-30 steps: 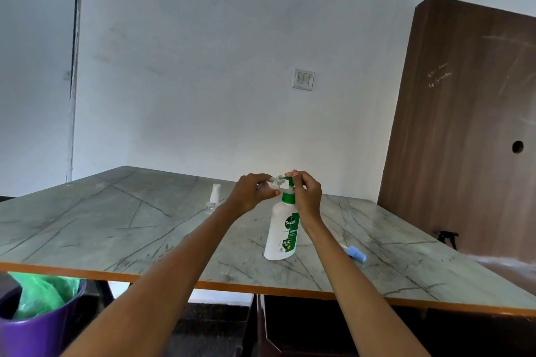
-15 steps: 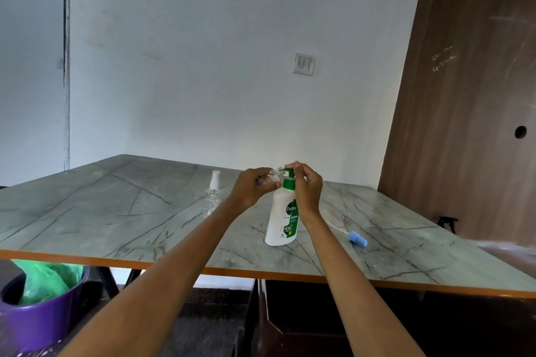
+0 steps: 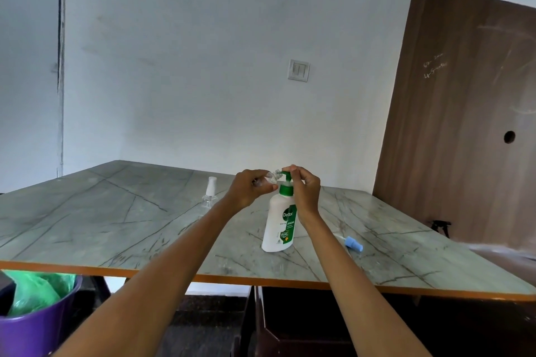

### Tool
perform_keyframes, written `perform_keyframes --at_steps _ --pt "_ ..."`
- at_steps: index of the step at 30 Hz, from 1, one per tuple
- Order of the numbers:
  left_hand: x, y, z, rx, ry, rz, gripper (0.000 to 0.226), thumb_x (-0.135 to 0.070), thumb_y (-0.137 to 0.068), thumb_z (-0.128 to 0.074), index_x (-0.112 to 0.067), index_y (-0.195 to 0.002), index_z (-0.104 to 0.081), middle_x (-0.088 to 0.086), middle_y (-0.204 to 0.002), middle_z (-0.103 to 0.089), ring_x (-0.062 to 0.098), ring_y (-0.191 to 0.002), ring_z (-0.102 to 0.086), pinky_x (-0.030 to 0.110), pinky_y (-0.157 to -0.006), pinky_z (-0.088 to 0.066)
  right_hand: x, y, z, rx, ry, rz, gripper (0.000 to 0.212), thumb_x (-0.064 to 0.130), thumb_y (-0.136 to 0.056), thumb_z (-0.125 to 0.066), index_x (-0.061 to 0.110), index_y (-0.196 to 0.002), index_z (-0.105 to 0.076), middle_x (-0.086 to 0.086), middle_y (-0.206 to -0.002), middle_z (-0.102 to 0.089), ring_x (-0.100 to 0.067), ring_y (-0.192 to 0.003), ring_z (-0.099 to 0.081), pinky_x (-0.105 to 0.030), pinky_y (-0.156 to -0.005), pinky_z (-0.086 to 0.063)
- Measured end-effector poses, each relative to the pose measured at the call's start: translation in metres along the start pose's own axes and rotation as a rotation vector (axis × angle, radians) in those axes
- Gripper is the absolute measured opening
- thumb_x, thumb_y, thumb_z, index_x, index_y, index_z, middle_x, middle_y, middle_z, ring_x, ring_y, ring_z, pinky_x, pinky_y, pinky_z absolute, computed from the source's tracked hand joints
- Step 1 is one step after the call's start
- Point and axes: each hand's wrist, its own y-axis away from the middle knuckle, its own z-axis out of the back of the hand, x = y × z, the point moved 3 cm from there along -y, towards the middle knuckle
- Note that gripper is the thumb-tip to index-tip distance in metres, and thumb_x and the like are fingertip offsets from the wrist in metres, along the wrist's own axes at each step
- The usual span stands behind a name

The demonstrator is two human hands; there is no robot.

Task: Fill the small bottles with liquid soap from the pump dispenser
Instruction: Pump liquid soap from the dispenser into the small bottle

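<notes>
Now left hand [image 3: 250,189] grips small clear bottle [image 3: 271,178] at spout; right hand [image 3: 304,190] pinches pump of Dettol dispenser [image 3: 279,222].

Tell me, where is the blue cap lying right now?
In the head view the blue cap lies on the table, right of the soap bottle, just beyond the right forearm and near the front edge.
</notes>
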Motion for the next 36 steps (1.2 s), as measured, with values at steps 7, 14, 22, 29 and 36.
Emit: perform_keyframes --at_steps 7,14,22,29,36 --pt "0.008 0.005 -0.002 0.003 0.023 0.030 0.024 -0.019 -0.081 -0.069 -0.004 -0.099 -0.068 -0.013 -0.059 -0.048 0.002 -0.053 -0.039 0.008 -0.052 -0.029 -0.011 0.003 -0.002 -0.022 0.087 0.045 0.029 0.033 -0.088 -0.051 0.040 -0.065 -0.068 0.008 -0.078 -0.072 -0.024 -0.085 -0.069 -0.053 -0.089 -0.049" --pt "0.001 0.001 0.003 0.002 -0.007 0.023 0.021 -0.022 -0.081 -0.069 -0.006 -0.095 -0.068 -0.014 -0.058 -0.047 0.002 -0.052 -0.039 0.011 -0.052 -0.028 -0.003 -0.003 0.000 0.021 0.110 0.019 0.034 0.022 -0.093 -0.055 0.039 -0.066 -0.067 0.018 -0.077 -0.069 -0.018 -0.084 -0.067 -0.053 -0.095 -0.046" --pt "0.001 0.003 -0.003 0.006 0.066 0.030 0.014 -0.022 -0.082 -0.067 -0.009 -0.088 -0.066 -0.008 -0.058 -0.049 0.006 -0.055 -0.039 0.021 -0.057 -0.029 -0.004 0.002 -0.001 -0.024 0.054 -0.006 0.029 0.029 -0.091 -0.054 0.035 -0.068 -0.071 0.006 -0.081 -0.072 -0.024 -0.086 -0.066 -0.053 -0.090 -0.049" --pt "0.008 0.006 -0.005 0.010 0.044 0.041 0.023 -0.021 -0.081 -0.068 -0.001 -0.092 -0.067 -0.009 -0.059 -0.051 -0.003 -0.049 -0.044 0.009 -0.051 -0.032 -0.011 0.005 0.000 -0.034 0.050 0.020 0.030 0.027 -0.092 -0.055 0.037 -0.067 -0.069 0.000 -0.081 -0.072 -0.027 -0.084 -0.068 -0.052 -0.087 -0.051" --pt "0.002 0.000 -0.003 0.004 0.065 0.041 0.024 -0.022 -0.081 -0.068 -0.004 -0.097 -0.068 -0.002 -0.064 -0.055 0.005 -0.057 -0.041 0.019 -0.057 -0.030 -0.007 -0.005 0.002 -0.006 0.040 -0.002 0.033 0.021 -0.093 -0.055 0.036 -0.067 -0.069 0.015 -0.076 -0.070 -0.018 -0.082 -0.066 -0.054 -0.093 -0.048"
